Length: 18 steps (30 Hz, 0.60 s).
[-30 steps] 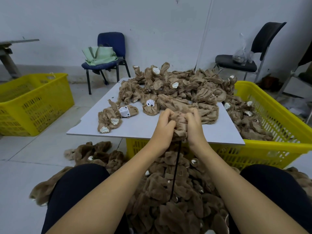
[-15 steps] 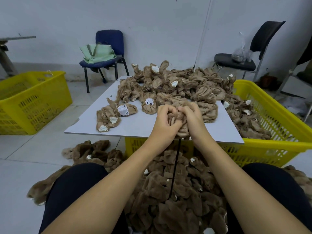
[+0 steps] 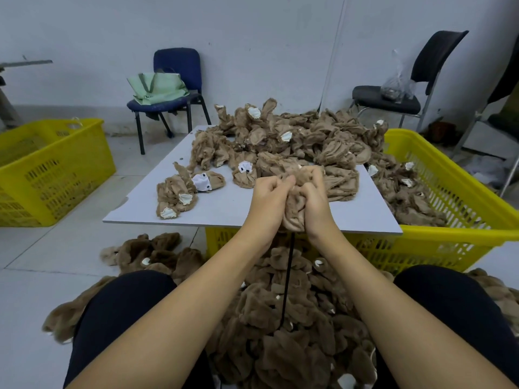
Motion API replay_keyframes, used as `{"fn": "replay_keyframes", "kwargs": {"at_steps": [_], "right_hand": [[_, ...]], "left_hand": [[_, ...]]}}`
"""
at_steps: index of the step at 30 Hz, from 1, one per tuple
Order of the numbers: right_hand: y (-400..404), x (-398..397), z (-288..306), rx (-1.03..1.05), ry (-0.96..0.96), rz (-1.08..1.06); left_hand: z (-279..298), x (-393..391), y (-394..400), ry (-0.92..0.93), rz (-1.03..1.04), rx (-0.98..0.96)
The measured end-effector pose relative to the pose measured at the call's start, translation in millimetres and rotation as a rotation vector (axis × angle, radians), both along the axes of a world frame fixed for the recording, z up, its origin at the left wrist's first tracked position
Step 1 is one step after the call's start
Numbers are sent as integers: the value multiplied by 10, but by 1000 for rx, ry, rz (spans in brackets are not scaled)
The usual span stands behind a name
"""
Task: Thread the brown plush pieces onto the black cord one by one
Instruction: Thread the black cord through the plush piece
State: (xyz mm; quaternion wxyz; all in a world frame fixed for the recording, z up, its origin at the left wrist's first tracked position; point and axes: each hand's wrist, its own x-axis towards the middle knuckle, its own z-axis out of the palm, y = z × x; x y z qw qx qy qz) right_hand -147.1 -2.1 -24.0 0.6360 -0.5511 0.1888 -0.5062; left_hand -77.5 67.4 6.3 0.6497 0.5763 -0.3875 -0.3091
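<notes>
My left hand and my right hand both grip one brown plush piece, bunched between them just above the near edge of the white board. A black cord hangs straight down from under that piece into the heap of threaded plush pieces between my knees. The cord's top end is hidden inside the piece. A big pile of loose plush pieces covers the far half of the board, and a small cluster lies at its left.
The board rests on a yellow crate that holds more plush pieces. A second yellow crate stands on the floor at the left. A blue chair with a green bag and a black chair stand by the wall.
Both hands have kept hold of the plush piece and shifted their fingers on it, bunching it tighter; more of it now hangs below my hands. The cord stays hanging below.
</notes>
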Motion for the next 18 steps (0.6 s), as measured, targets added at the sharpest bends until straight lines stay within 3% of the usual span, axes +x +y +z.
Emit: {"fn": "replay_keyframes", "kwargs": {"at_steps": [6, 10, 18], "right_hand": [[-39, -16, 22, 30, -111, 55], [-55, -52, 34, 34, -83, 60], [29, -59, 56, -21, -21, 16]], "left_hand": [[-58, 75, 11, -117, -73, -42], [-28, 114, 38, -70, -205, -34], [-50, 154, 83, -219, -159, -49]]}}
